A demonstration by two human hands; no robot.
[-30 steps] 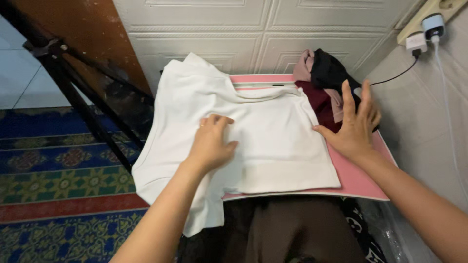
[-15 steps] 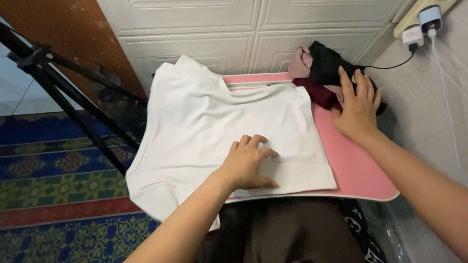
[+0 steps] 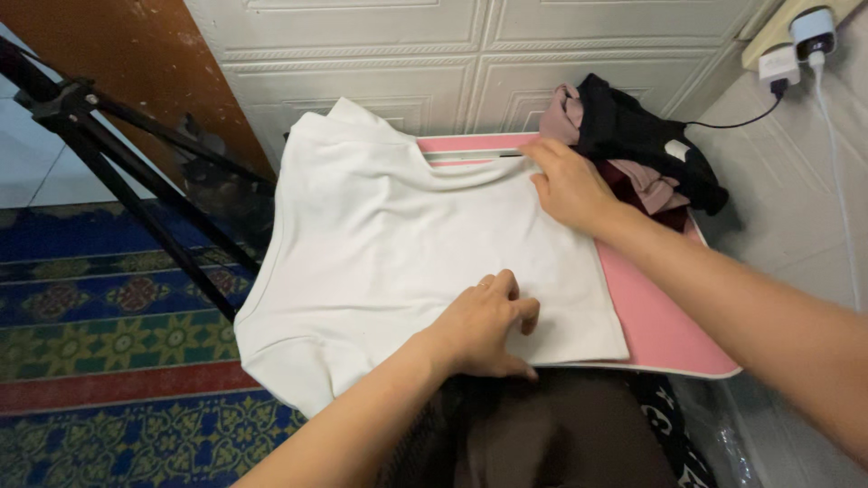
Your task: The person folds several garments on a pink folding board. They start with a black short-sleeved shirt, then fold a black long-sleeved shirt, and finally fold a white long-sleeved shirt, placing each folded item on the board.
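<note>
White shirt now bears both flat, released hands: right hand has left the clothes; left hand nears the desk edge

Panelled wall, patterned carpet, perhaps tripod

- One view only, from the head, so no second view shares any of the scene.
- It looks steeply down and forward over the person's own lap onto the pink table, close in.
- Both forearms enter from the bottom edge; the left hand sits nearest the lens, the right hand farther up.
- The white panelled wall fills the top, the patterned carpet runs down the left, and a tripod stands upper left.
</note>
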